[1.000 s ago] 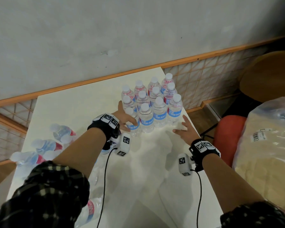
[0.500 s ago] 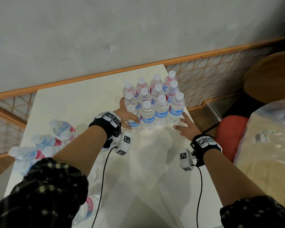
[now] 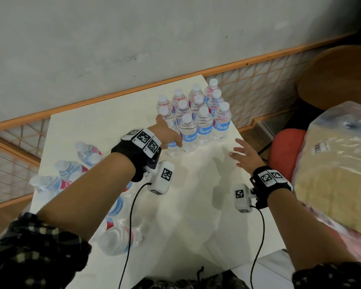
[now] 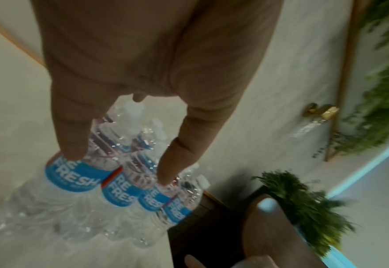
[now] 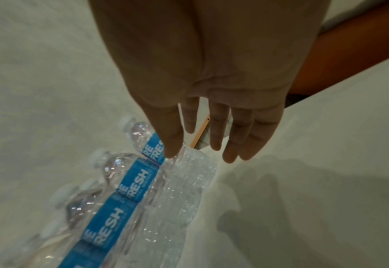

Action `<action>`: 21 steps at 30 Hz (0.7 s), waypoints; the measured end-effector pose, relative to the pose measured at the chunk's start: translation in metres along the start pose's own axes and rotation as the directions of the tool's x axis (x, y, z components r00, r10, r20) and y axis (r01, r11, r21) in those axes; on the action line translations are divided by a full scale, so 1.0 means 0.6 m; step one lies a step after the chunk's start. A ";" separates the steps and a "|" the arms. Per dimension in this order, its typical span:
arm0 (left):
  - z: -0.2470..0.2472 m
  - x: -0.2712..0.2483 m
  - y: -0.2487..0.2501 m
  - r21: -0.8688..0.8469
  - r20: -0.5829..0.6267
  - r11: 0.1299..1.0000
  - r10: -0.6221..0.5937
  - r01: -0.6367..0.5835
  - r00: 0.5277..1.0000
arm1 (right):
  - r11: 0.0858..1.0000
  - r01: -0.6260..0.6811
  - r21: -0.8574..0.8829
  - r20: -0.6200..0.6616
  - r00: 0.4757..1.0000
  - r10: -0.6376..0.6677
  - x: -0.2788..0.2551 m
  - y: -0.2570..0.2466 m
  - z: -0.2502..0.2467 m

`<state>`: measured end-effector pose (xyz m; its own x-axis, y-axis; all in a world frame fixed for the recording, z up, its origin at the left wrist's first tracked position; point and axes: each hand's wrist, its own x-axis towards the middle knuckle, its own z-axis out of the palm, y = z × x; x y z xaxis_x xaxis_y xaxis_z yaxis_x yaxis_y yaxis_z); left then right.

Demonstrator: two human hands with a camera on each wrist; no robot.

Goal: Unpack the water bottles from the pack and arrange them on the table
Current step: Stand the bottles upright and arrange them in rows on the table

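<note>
Upright water bottles [image 3: 196, 115] stand clustered at the far right of the white table [image 3: 117, 126].

The left hand [image 3: 165, 135] rests against the near-left bottle [image 3: 172, 143] of the cluster, fingers extended and not wrapped round it. The right hand [image 3: 245, 155] hovers open near the table's right edge, just beside the cluster, fingers spread, holding nothing. More bottles in the pack [image 3: 75, 170] lie on their sides at the table's left.

red chair [image 3: 284, 151], round wooden table [image 3: 338, 78]
</note>
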<state>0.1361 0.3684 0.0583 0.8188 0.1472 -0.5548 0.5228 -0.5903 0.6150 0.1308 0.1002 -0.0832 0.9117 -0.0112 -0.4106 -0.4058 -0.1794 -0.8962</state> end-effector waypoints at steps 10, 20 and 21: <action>-0.051 -0.162 -0.062 0.439 0.386 0.786 0.273 -0.436 0.881 | 0.970 0.010 0.244 -0.091 0.996 0.013 -0.188 0.001 0.122; -0.078 -0.242 -0.219 0.707 0.637 0.309 0.112 -0.636 0.763 | 0.865 -0.221 0.450 0.057 0.974 0.219 -0.327 0.087 0.283; -0.074 -0.245 -0.233 0.723 0.643 0.251 0.095 -0.643 0.760 | 0.858 -0.230 0.458 0.055 0.971 0.231 -0.333 0.093 0.295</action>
<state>-0.0470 0.4645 0.0789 0.5197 -0.4547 -0.7233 -0.5672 -0.8168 0.1059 -0.0856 0.2668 -0.0810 0.7885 0.0017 -0.6150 -0.5872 0.2995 -0.7520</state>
